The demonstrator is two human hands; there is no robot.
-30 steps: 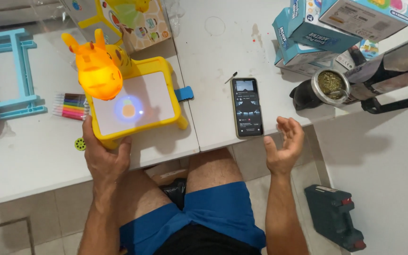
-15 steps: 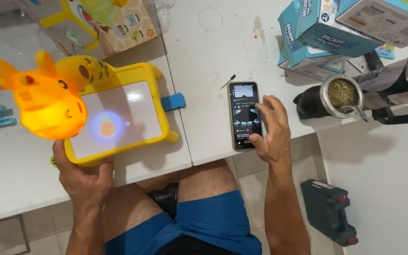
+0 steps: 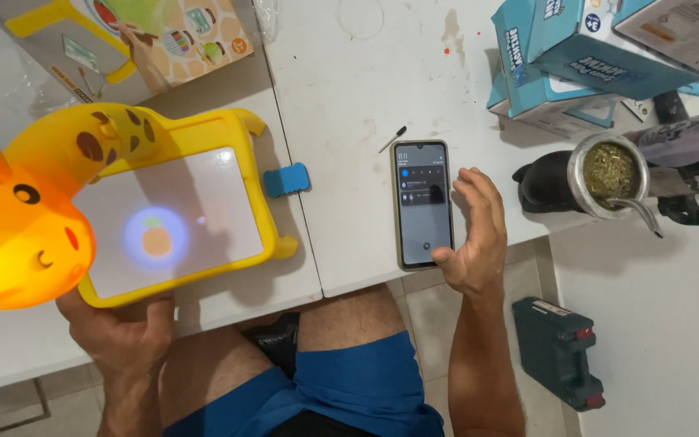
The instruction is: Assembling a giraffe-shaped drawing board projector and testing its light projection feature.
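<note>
Smartphone [image 3: 423, 204] lies flat, screen lit, near the white table's [image 3: 349, 89] front edge; it is touched at its lower right edge by the thumb of the right hand [image 3: 472, 235], fingers spread, nothing gripped. The yellow plastic giraffe projector board [image 3: 167, 218] is steadied at its near rim by the left hand [image 3: 123, 332], grasped; a pineapple image is cast onto its smooth panel. A blue eraser [image 3: 286, 180] lies between.

I see the giraffe head [image 3: 10, 226] cut off at the left edge; it hides my left hand's [image 3: 123, 332] fingertips.
</note>
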